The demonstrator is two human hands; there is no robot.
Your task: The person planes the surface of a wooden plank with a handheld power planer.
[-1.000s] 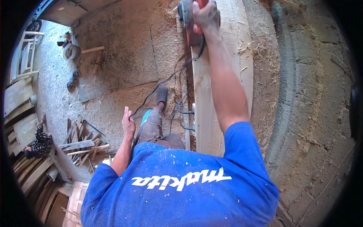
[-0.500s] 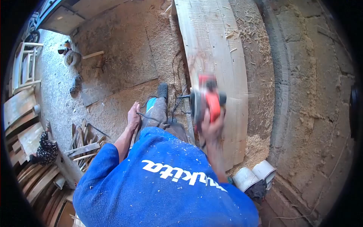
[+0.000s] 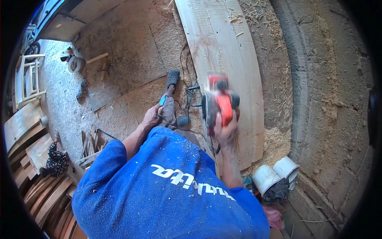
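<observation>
My right hand (image 3: 227, 129) is wrapped around the handle of a red electric hand planer (image 3: 225, 108), which rests on a wide pale wooden board (image 3: 242, 59). The planer's front is slightly blurred, and its underside is hidden against the wood. Off to the left of the board, my left hand (image 3: 152, 116) is closed on a dark power cord (image 3: 167, 122). The cord runs across in front of my legs. A few curled shavings lie on the board's far part.
Wood shavings (image 3: 274, 141) are heaped along the board's right side. White buckets (image 3: 266, 179) stand near its close end. My shoe (image 3: 173, 75) is on the dusty floor at left. Stacked timber (image 3: 49, 199) and a person in patterned clothing (image 3: 55, 162) are at far left.
The view has shifted slightly. My left hand, still holding the cord, appears farther right and nearer the board. One foot has stepped forward, and a second shoe now shows. The planer remains over the board.
</observation>
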